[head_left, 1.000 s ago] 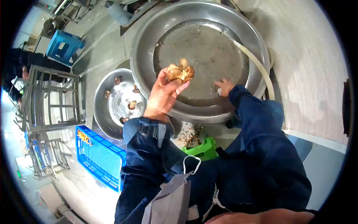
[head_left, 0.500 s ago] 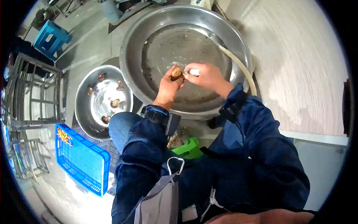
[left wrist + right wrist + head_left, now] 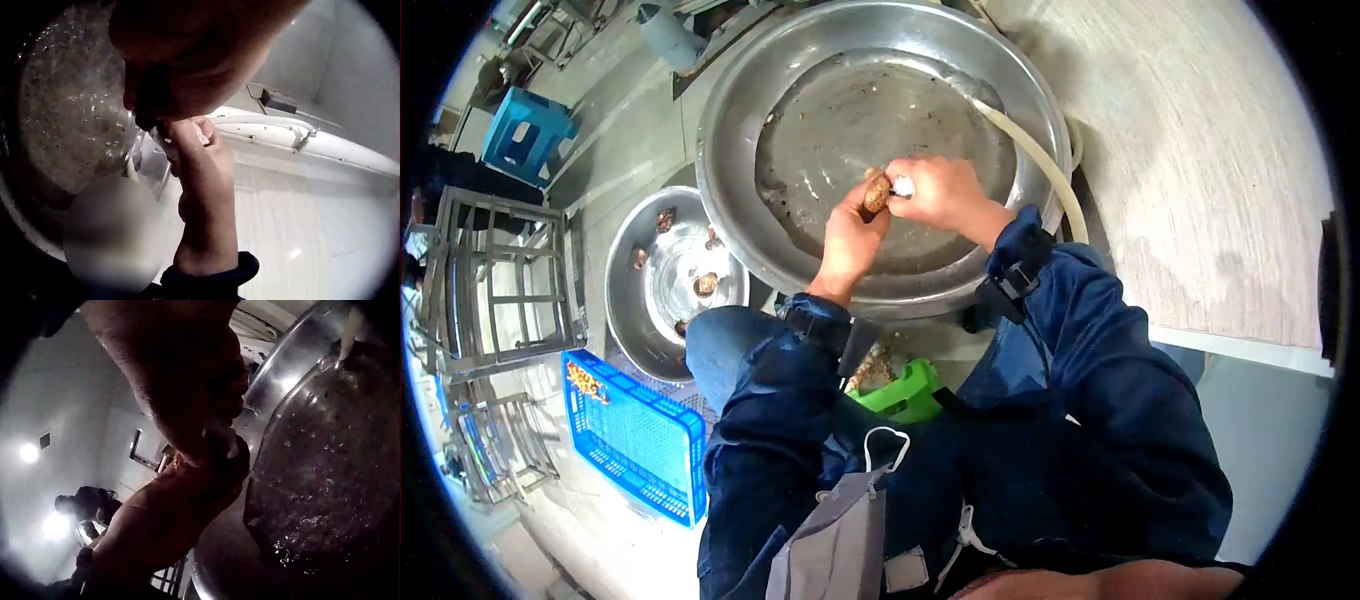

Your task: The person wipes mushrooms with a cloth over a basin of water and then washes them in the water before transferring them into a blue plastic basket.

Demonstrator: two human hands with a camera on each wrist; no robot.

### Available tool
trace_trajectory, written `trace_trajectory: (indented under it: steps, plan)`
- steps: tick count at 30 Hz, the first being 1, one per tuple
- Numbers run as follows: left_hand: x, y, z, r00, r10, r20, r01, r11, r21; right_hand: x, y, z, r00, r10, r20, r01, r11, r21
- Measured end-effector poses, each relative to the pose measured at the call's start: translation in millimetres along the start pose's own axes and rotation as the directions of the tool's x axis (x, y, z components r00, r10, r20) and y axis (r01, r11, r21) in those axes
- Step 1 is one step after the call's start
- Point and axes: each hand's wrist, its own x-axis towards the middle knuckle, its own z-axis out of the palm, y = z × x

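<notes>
Over the big steel basin [image 3: 730, 215] of murky water, my left hand [image 3: 850, 240] grips a brown mushroom [image 3: 877, 194] between thumb and fingers. Close against it, my right hand [image 3: 945, 195] pinches a small white object [image 3: 903, 186], mostly covered by the fingers; I cannot tell what kind it is. Both hands meet at the mushroom. In the left wrist view the right hand [image 3: 206, 181] shows white between its fingers, and the left hand's dark outline hides the mushroom. The right wrist view is dim, with the two hands overlapping.
A smaller steel bowl [image 3: 635, 330] with several mushrooms stands left of the basin. Below it is a blue crate [image 3: 635, 440] with orange-brown pieces in one corner. A pale hose [image 3: 1040, 160] hangs over the basin's right rim. Something green [image 3: 905, 392] sits between the knees.
The right hand has come up from the basin's water to the mushroom in the left hand. Since half a second ago both hands have stayed together there, and the mushroom is turned slightly.
</notes>
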Motion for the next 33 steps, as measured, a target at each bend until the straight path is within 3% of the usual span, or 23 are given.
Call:
trace_trajectory:
  steps: [3,6,7,10,11,12,14,15,18,19,20,22,23,27,29,30,31,33]
  plan:
    - [1.9,1.2,-3.5,0.999,-0.003,0.048,0.0,0.998,0.056,3.5,5.9,4.2,1.0,0.023,-0.016,-0.024,1.0,-0.016]
    - [-4.2,13.2,-3.4,0.989,0.131,0.071,-0.116,0.975,-0.187,9.3,21.4,2.0,0.99,0.12,0.075,-0.135,0.958,0.254]
    - [-6.1,21.0,-9.8,0.992,0.016,0.127,0.015,0.97,-0.244,13.1,30.3,2.7,0.999,0.031,0.018,-0.035,0.943,0.331]
    - [-12.1,43.6,-18.7,0.963,-0.163,0.214,0.256,0.8,-0.543,16.1,35.2,5.1,0.994,0.083,-0.077,-0.039,0.889,0.455]
    - [-15.0,52.4,-16.8,0.967,-0.173,0.189,0.252,0.778,-0.575,17.9,35.0,11.0,0.996,0.046,-0.08,0.009,0.815,0.58]
    - [-13.8,51.2,-20.1,0.947,-0.189,0.258,0.315,0.691,-0.65,17.9,26.4,2.3,0.992,0.081,0.096,-0.125,0.717,0.685]
    - [-11.1,37.3,-32.6,0.898,-0.197,0.393,0.438,0.486,-0.756,12.9,0.5,-22.2,0.893,0.066,0.444,-0.42,0.473,0.775]
    - [-9.0,32.2,-35.1,0.887,-0.129,0.444,0.461,0.306,-0.833,11.8,-3.4,-20.4,0.903,0.001,0.43,-0.38,0.472,0.796]
    - [-9.0,24.5,-32.9,0.861,-0.262,0.436,0.508,0.456,-0.731,15.6,2.0,2.0,0.982,-0.109,0.153,-0.047,0.647,0.761]
    - [-10.0,36.1,-27.0,0.855,-0.348,0.385,0.519,0.574,-0.633,14.8,2.4,8.8,0.999,0.0,0.054,-0.042,0.636,0.771]
    - [-11.0,31.8,-22.6,0.888,-0.351,0.296,0.459,0.655,-0.6,14.6,9.2,8.6,0.997,0.015,0.073,-0.064,0.684,0.726]
    - [-13.1,37.1,-20.8,0.925,-0.307,0.225,0.366,0.552,-0.75,16.4,14.1,-2.4,0.993,0.047,0.109,-0.105,0.77,0.629]
    - [-12.6,36.5,-21.5,0.928,-0.271,0.254,0.368,0.563,-0.741,15.8,14.0,0.5,0.992,0.096,0.082,-0.127,0.726,0.676]
    - [-14.7,38.4,-18.4,0.924,-0.168,0.343,0.372,0.595,-0.712,12.0,11.9,5.1,0.994,0.014,0.108,-0.085,0.723,0.686]
    - [-14.7,35.1,-15.9,0.918,-0.149,0.368,0.387,0.55,-0.74,8.5,11.2,17.4,0.997,0.056,0.047,-0.071,0.602,0.795]
    - [-11.1,29.3,-16.4,0.921,-0.195,0.336,0.387,0.525,-0.758,8.5,9.2,19.3,0.997,0.078,0.018,-0.057,0.538,0.841]
    - [-7.4,24.5,-17.4,0.923,-0.239,0.301,0.383,0.501,-0.776,9.7,11.2,15.7,1.0,0.023,-0.019,0.004,0.53,0.848]
    - [-6.8,33.0,-16.9,0.912,-0.36,0.197,0.365,0.491,-0.791,9.9,9.1,7.2,1.0,-0.008,0.024,-0.016,0.523,0.852]
